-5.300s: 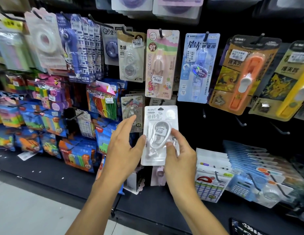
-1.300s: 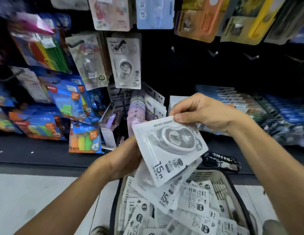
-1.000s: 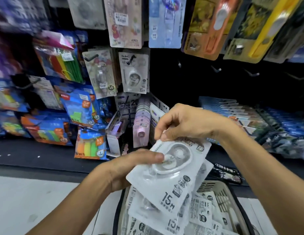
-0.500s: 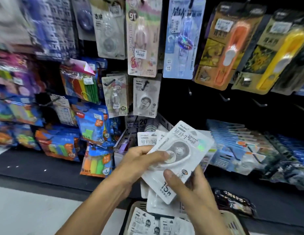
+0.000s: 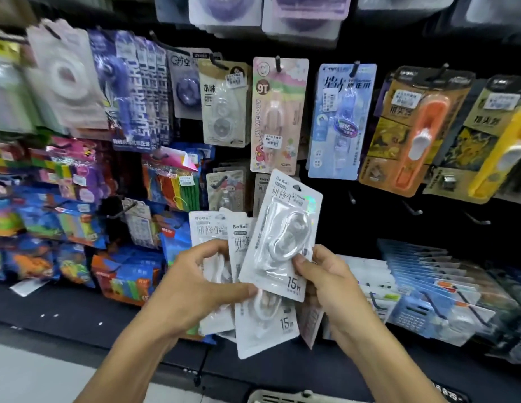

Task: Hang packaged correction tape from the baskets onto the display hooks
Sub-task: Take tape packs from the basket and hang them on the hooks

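My right hand pinches one white plastic-fronted correction tape pack tilted up, my left hand grips a fan of spare packs beside it; above them a grey pack already hangs, several remain.

Left hand gripping fanned correction tape packs, right hand pinching front pack, display hooks behind

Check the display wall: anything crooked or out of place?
The pink-topped pack of coloured strips hangs tilted, its header flap folded over. A white slip lies loose on the dark shelf.
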